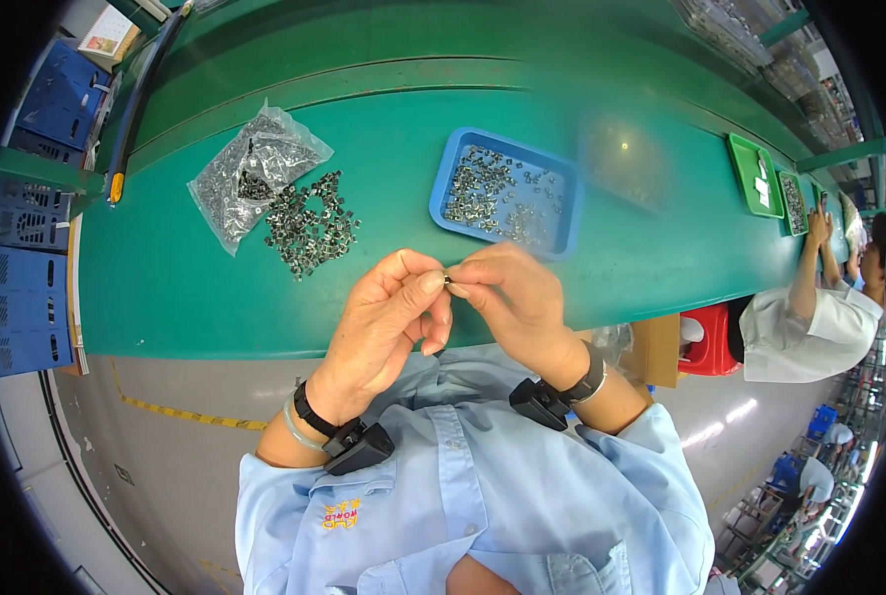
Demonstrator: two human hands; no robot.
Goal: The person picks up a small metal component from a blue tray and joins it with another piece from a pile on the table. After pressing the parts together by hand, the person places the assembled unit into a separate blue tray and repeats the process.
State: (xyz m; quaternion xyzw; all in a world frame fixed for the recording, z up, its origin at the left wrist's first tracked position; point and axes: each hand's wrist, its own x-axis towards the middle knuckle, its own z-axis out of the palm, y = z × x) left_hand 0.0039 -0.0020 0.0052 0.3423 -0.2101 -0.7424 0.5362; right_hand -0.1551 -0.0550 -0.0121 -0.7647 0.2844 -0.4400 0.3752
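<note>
My left hand [379, 322] and my right hand [522, 302] meet fingertip to fingertip over the near edge of the table. Pinched between them is a small dark metal part [448, 281], mostly covered by the fingers, so its exact kind is hard to make out. Beyond my right hand lies a blue tray [571, 220]. It holds small shiny metal pieces [478, 188] on its left side and paler, clear-looking bits [527, 223] on its right. A loose pile of small black-and-silver parts [311, 226] spreads on the table past my left hand.
A clear plastic bag [254, 174] of similar parts lies open by the pile on the green table [383, 129]. At the right are a green tray [756, 174], a co-worker in white [800, 332] and a red stool [709, 342]. Blue crates [28, 307] stand at the left.
</note>
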